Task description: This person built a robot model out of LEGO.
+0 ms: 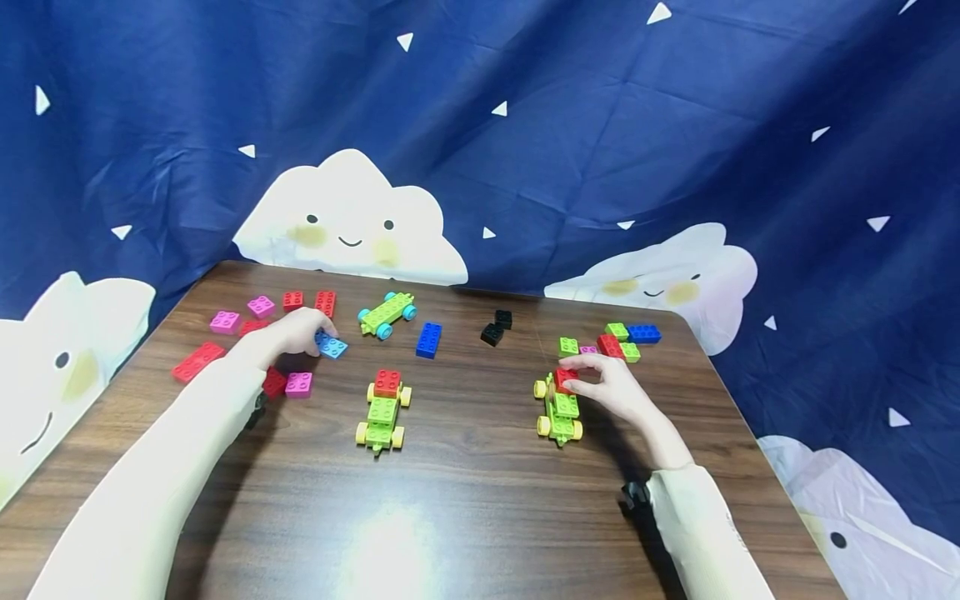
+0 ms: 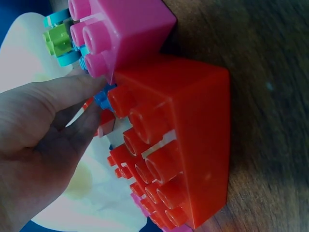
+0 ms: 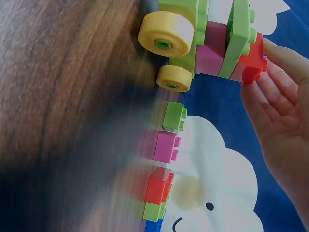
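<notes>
Head view: right car (image 1: pixel 561 431) on table (image 1: pixel 480 508), with red brick (image 1: pixel 566 381) on top at far end. Right hand (image 1: pixel 617 387): partly closed, with pinch of thumb and fingertips on red brick. Left hand (image 1: pixel 300 331): well apart from right car, curled low, with fingertip pinch on blue brick (image 1: pixel 332 346). Left car (image 1: pixel 381 414): between both hands, nearer table front, untouched.

Right wrist view: red brick against green plate (image 3: pixel 236 38), plate over pink block (image 3: pixel 212 48), block on base (image 3: pixel 181 6). Cannot tell depth of stud engagement.

Hazards, by judgement:

1. Separation of green plate. Probable cause: upward or twisting pull on red brick, with weak stud grip at pink block. Avoid rocking.

2. Rolling of right car. Probable cause: sideways load over yellow wheels (image 3: pixel 166 31), with no second hand on base for bracing.

3. Crooked seating of red brick. Probable cause: uneven pressure from pinch at one end.

4. Slip of blue brick. Probable cause: shallow fingertip hold.

5. Scatter of loose bricks. Probable cause: low sweep of left sleeve (image 1: pixel 168 471) across pink brick (image 1: pixel 298 385) or long red brick (image 1: pixel 198 362), both nearby; likewise, contact of right fingertips with green brick (image 1: pixel 568 346), just beyond red brick.
</notes>
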Demonstrator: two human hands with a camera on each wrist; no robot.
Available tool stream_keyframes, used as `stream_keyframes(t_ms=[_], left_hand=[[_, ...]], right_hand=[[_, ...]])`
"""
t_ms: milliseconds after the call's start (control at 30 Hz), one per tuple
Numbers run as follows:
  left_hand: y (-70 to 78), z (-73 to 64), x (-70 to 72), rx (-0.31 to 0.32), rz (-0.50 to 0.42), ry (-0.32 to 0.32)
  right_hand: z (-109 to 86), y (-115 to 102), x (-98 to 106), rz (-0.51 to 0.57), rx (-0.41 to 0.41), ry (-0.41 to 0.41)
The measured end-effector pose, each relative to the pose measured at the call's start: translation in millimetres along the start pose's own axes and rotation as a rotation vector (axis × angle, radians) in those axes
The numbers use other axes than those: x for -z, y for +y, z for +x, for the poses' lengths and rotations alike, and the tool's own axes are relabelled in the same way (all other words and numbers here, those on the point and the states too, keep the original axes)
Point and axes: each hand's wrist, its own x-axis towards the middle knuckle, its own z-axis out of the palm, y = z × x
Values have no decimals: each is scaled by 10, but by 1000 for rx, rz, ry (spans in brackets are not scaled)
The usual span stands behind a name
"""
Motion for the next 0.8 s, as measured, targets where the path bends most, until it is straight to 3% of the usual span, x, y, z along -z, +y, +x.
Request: stream_keyframes(t_ms=[300, 500, 667, 800], left_hand=[[28, -14, 13, -16, 9, -2], [93, -42, 80, -20, -52, 15], [196, -71, 146, -42, -74, 73], [326, -92, 204, -109, -79, 137]], right_hand=[[0, 4, 1, 10, -5, -7], [-1, -8, 13, -5, -7, -15], [-8, -32, 26, -16, -1, -18], [-6, -45, 37, -19, 16, -21]])
